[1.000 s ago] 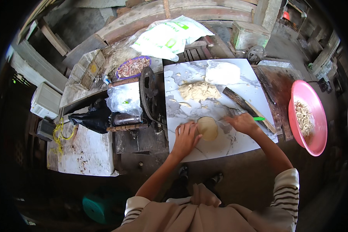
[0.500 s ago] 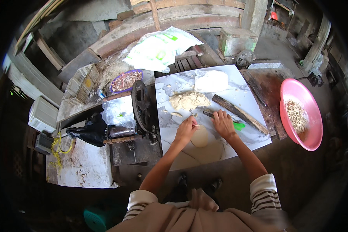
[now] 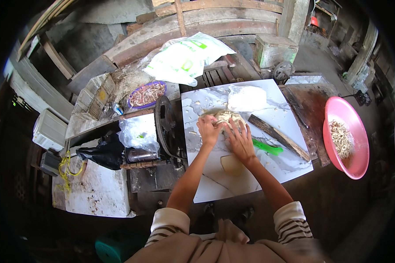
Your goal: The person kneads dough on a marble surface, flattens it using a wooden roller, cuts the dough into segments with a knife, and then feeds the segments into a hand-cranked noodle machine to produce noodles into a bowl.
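Note:
A lump of pale dough [image 3: 226, 115] lies on a white marble-patterned board. Both my hands are at its near side. Bent fingers of my left hand [image 3: 209, 129] grip the lump's left edge. My right hand [image 3: 240, 141] lies against its front right with the fingers spread. Just right of that hand rests a green-handled knife [image 3: 268, 147], apart from my fingers; its blade is mostly hidden. A flat, rounded sheet of dough [image 3: 232, 165] is on the board below my hands. Beyond the knife a dark wooden stick [image 3: 280, 137] lies slantwise.
A white plastic bag [image 3: 246, 98] sits at the board's back. To the right stands a pink basin [image 3: 359, 136] holding pale strips; a purple-rimmed tray [image 3: 148, 94] of similar strips is left. A hand-wheel machine [image 3: 164, 125] borders the board's left edge.
My right hand has let go of the knife, which now lies on the board. Both hands have moved up onto the dough lump, the left no longer pinching near the flat sheet.

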Demonstrator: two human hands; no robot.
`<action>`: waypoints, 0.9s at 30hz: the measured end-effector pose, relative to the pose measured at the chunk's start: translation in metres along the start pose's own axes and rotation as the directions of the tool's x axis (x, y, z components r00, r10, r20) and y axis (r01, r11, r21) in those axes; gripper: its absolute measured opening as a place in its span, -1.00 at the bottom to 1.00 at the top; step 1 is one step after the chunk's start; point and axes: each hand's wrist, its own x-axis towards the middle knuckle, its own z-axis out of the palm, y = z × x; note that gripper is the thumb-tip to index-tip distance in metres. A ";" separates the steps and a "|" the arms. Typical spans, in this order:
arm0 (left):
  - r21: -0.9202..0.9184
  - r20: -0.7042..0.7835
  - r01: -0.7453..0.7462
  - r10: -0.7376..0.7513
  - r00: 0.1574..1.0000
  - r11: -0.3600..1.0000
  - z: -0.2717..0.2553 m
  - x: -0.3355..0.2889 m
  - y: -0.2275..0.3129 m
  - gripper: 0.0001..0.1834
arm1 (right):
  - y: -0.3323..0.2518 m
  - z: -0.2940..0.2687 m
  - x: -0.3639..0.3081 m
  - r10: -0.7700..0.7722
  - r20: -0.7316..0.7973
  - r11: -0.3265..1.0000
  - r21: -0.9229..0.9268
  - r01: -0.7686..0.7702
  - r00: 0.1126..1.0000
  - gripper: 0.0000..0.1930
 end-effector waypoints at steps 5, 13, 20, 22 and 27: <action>0.078 0.093 0.170 -0.177 0.980 0.982 -0.003 -0.007 0.009 -0.69 | 0.007 -0.011 -0.003 0.036 -0.028 0.999 0.034 -0.035 0.999 -0.41; -0.485 0.403 -0.073 0.297 0.866 0.872 -0.031 -0.064 0.012 -0.77 | 0.034 -0.035 -0.060 0.277 0.099 0.958 0.052 -0.283 0.956 -0.60; -0.488 0.493 -0.071 0.342 0.800 0.870 -0.036 -0.083 0.029 -0.68 | 0.036 -0.026 -0.072 0.297 0.127 0.955 -0.050 -0.293 0.946 -0.75; -0.479 0.474 -0.111 0.362 0.803 0.871 -0.040 -0.083 0.025 -0.67 | 0.024 -0.038 -0.071 0.327 0.184 0.945 -0.045 -0.324 0.927 -0.70; -0.502 0.450 -0.112 0.369 0.813 0.858 -0.041 -0.085 0.019 -0.65 | -0.013 -0.069 -0.079 0.376 0.323 0.917 0.009 -0.400 0.868 -0.40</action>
